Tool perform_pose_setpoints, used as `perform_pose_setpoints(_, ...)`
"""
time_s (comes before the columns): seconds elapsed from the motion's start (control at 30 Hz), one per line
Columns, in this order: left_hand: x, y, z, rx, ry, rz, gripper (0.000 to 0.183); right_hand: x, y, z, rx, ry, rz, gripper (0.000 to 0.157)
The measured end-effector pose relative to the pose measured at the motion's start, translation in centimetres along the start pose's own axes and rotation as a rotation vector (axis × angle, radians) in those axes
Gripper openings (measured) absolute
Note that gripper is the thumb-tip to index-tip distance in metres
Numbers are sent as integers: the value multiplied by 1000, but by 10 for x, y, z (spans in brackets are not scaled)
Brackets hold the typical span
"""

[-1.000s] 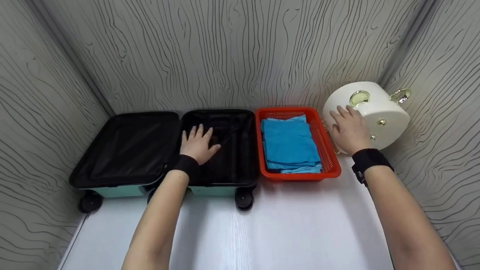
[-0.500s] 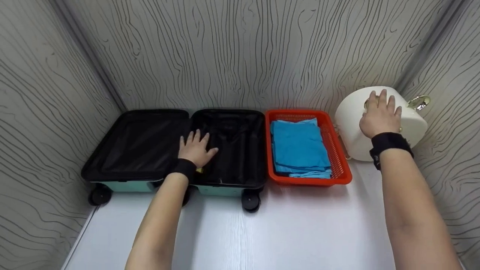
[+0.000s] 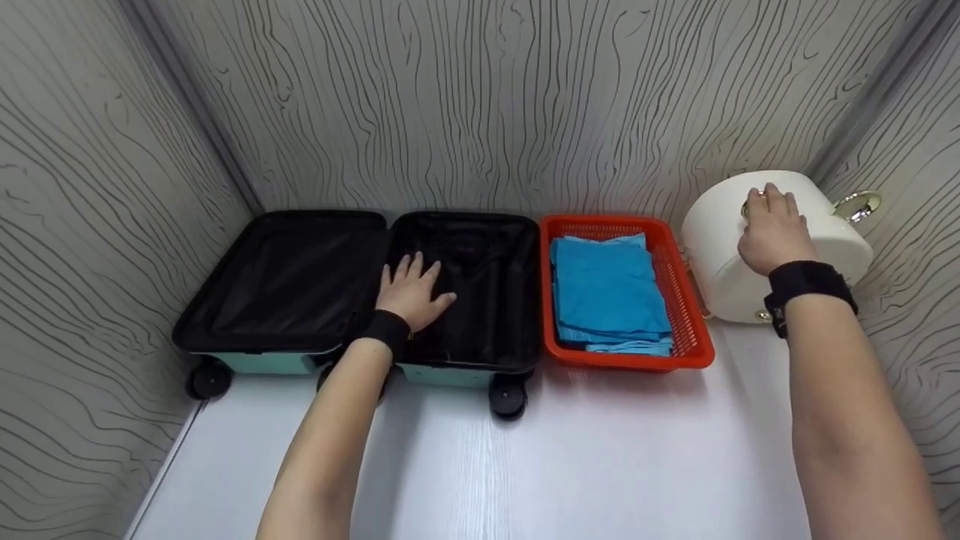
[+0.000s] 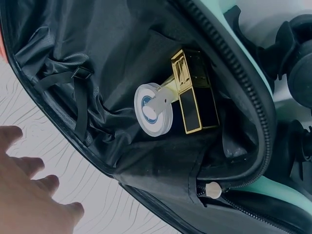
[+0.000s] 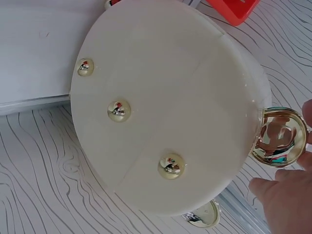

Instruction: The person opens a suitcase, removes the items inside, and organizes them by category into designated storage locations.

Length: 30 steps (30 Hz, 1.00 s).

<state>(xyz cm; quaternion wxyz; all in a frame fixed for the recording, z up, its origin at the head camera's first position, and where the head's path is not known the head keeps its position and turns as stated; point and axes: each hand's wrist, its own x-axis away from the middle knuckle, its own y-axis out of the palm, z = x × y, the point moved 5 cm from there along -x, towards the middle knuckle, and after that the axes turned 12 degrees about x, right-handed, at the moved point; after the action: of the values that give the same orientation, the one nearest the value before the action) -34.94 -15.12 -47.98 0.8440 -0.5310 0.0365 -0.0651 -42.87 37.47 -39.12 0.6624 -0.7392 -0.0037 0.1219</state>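
My left hand [image 3: 411,295] hovers over the right half of an open mint-green suitcase [image 3: 480,352] with black lining, its fingers spread. Inside, the left wrist view shows a black-and-gold box-shaped item [image 4: 196,92] beside a white round item [image 4: 155,109] with a blue label. At the far right, my right hand [image 3: 778,231] reaches over a white round case [image 3: 720,247] with gold ears and gold knobs. The right wrist view has its fingers right at the edge of one gold ear [image 5: 279,136], the thumb apart from it.
A red plastic basket [image 3: 551,345] with folded blue cloths [image 3: 611,289] stands between suitcase and white case. The suitcase's left half [image 3: 289,277] lies open against the side wall. Black wheels [image 3: 508,397] stick out at its front. Wood-grain panels [image 3: 450,97] enclose the back and sides.
My right hand has moved up and right from the white case's side to its gold ear. The left hand stays over the suitcase, fingers spread, while the head view shifts.
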Motion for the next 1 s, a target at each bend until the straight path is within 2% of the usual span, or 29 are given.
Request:
perform_pose_setpoints(0.27, 0, 4, -4, 18, -20, -29, 74, -1, -1, -2, -10, -21, 55, 61)
perform_pose_setpoints(0.53, -1, 1, -2, 13, -12, -33, 74, 1, -8, -3, 8, -15, 48, 64)
perform_pose_setpoints(0.73, -2, -1, -3, 8, -14, -30, 74, 2, -15, -3, 28, -4, 35, 55)
perform_pose_setpoints(1.0, -4, 1, -5, 7, -17, -17, 74, 4, -20, -8, 76, -3, 110, 40)
